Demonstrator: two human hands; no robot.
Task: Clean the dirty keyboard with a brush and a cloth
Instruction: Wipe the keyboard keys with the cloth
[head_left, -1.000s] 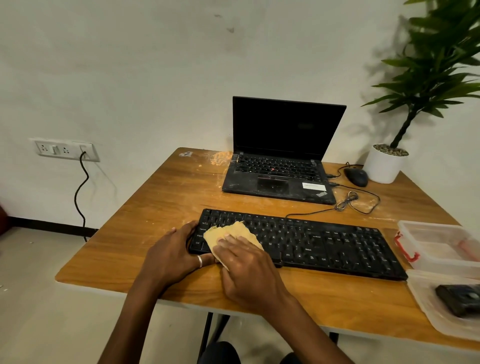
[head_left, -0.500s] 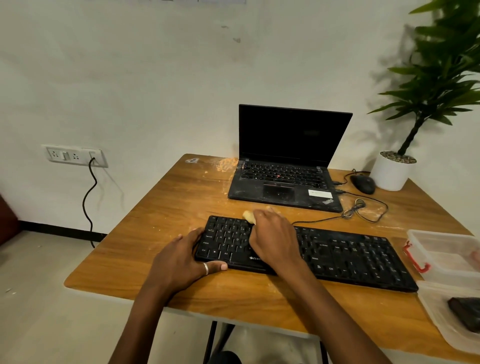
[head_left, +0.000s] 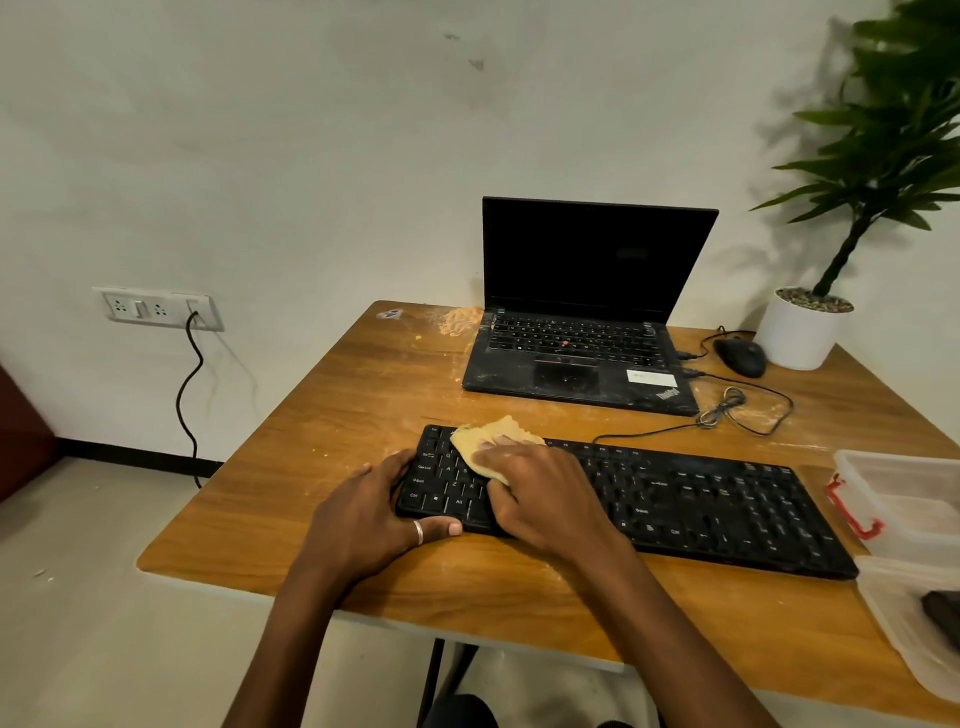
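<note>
A black dusty keyboard (head_left: 675, 504) lies across the front of the wooden table (head_left: 363, 405). My left hand (head_left: 374, 514) grips its left end, thumb along the front edge and fingers round the side. My right hand (head_left: 540, 493) holds a yellow cloth (head_left: 488, 441) and presses it onto the upper left keys. Part of the cloth sticks out past my fingertips, and the rest is hidden under the hand. A dark object (head_left: 941, 610) that may be the brush lies in a clear lid at the far right, cut off by the frame.
Behind the keyboard stands an open dusty laptop (head_left: 582, 358), with yellow powder (head_left: 460, 319) to its left. A mouse (head_left: 740, 357), a coiled cable (head_left: 727, 405) and a potted plant (head_left: 802, 332) sit at the back right. A clear plastic box (head_left: 904, 499) stands to the right.
My right hand with the cloth swept from the keyboard's front left up to its back edge, then back a little toward the left. My left hand stayed on the left end.
</note>
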